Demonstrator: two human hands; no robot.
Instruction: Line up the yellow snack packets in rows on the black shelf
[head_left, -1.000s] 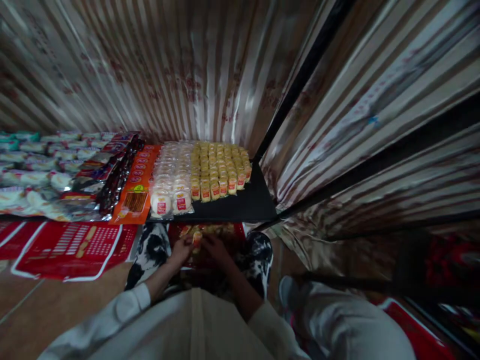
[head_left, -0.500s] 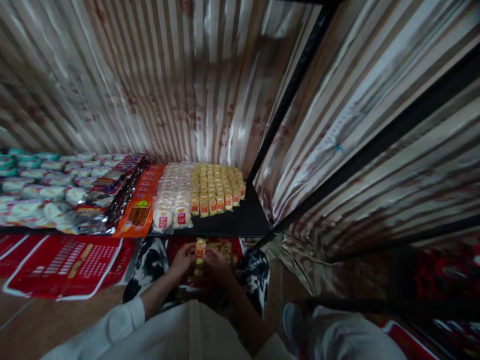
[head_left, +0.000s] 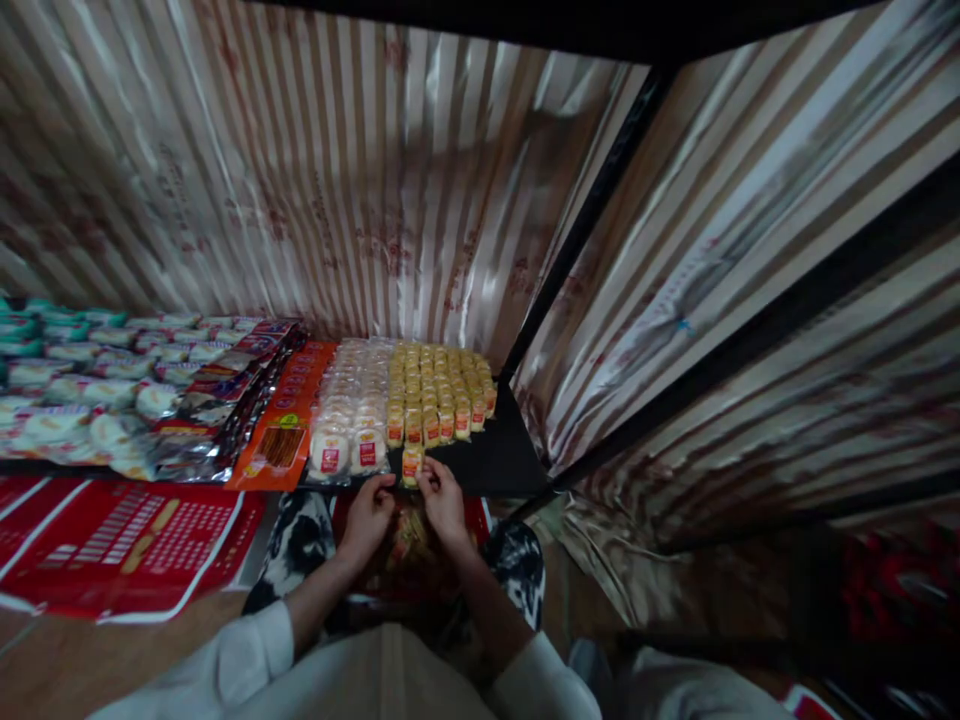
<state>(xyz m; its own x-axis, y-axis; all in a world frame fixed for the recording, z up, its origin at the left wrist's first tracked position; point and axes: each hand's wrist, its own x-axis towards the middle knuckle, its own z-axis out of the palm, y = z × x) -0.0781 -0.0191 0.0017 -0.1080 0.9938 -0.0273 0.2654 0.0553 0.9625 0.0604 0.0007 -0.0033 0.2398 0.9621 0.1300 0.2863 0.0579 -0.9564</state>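
At the front edge of the black shelf, a small yellow wrapped cake with a red label stands upright. My right hand pinches its right side between thumb and fingers. To the left, my left hand hovers by the shelf edge with fingertips drawn together and nothing visible in them, apart from the cake. Behind the held cake are rows of matching yellow cakes. Clear packs of round white cakes lie beside those rows. Between my knees, a red bag holds more yellow packets.
Orange snack packs, dark foil packs and white wrapped rolls line the shelf leftward. Black posts rise at the shelf's right corner. A red printed bag hangs below. Another person's leg is at lower right.
The yellow cake has gone from between both hands above the bag up to the shelf's front edge. My left hand has come away from it; my right hand still holds it.
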